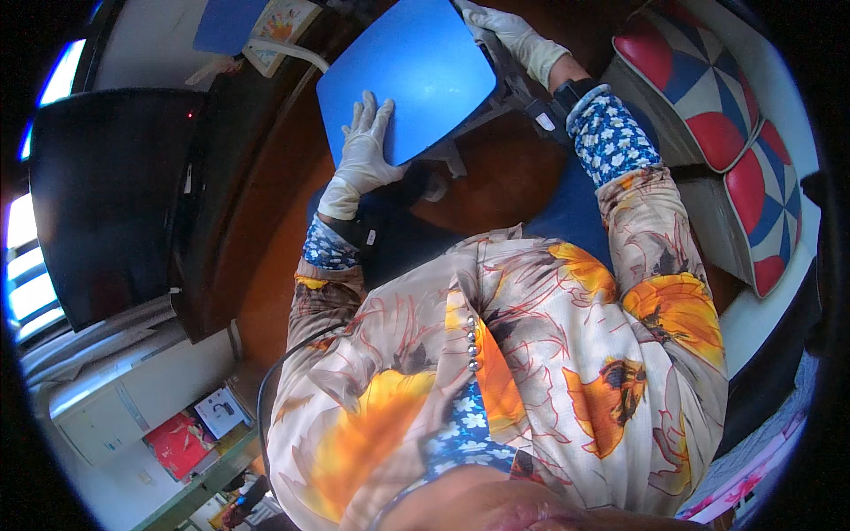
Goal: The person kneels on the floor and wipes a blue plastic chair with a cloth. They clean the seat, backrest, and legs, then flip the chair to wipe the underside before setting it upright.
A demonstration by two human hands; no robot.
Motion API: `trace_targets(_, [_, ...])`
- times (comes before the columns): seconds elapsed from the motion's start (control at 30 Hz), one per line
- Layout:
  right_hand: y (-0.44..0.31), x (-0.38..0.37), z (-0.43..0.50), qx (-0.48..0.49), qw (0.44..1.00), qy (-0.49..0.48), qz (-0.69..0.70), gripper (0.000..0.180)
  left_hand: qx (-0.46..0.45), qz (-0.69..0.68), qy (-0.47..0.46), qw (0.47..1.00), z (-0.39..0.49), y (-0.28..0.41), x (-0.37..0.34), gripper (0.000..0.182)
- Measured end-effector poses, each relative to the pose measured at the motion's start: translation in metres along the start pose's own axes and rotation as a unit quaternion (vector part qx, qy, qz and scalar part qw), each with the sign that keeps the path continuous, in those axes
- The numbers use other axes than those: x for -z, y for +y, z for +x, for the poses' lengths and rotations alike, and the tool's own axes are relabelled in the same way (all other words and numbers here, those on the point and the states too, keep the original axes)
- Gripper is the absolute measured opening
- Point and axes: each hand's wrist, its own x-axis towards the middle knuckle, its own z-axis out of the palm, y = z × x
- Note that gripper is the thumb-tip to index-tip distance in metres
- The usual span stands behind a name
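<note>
A smooth blue panel [425,73] with rounded corners lies before me, with a dark frame [514,93] showing under its right side. My left hand [364,146], in a pale thin glove, rests on the panel's left part. Its fingers are spread over the surface and the thumb reaches along the near edge. At the far right edge is my right hand [514,40], gloved the same way. Its fingers touch the panel's side, but whether they grip the edge is hidden.
A pale curved arm [289,50] and a second blue panel [226,25] are beyond the left edge. A large black screen [109,206] stands left. Patterned cushions [714,86] lie on a seat at right. A white cabinet [106,411] is at lower left.
</note>
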Motion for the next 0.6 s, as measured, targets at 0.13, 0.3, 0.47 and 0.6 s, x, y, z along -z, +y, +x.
trace_targets(0.13, [-0.015, 0.022, 0.010, 0.059, 0.991, 0.022, -0.117, 0.020, -0.012, -0.024, 0.026, 0.999, 0.002, -0.013, -0.002, 0.116])
trace_targets(0.3, [-0.044, 0.050, -0.002, 0.155, 0.896, 0.330, -0.253, 0.024, -0.033, -0.031, 0.028, 0.999, -0.001, -0.035, -0.005, 0.117])
trace_targets(0.47, [-0.048, 0.040, -0.010, 0.180, 0.893, 0.317, -0.264, 0.027, -0.047, -0.031, 0.026, 0.998, 0.002, -0.048, -0.002, 0.119])
trace_targets(0.6, [-0.053, 0.022, -0.018, 0.082, 0.915, 0.286, -0.274, 0.030, -0.059, -0.050, 0.024, 0.997, 0.009, -0.052, 0.002, 0.120])
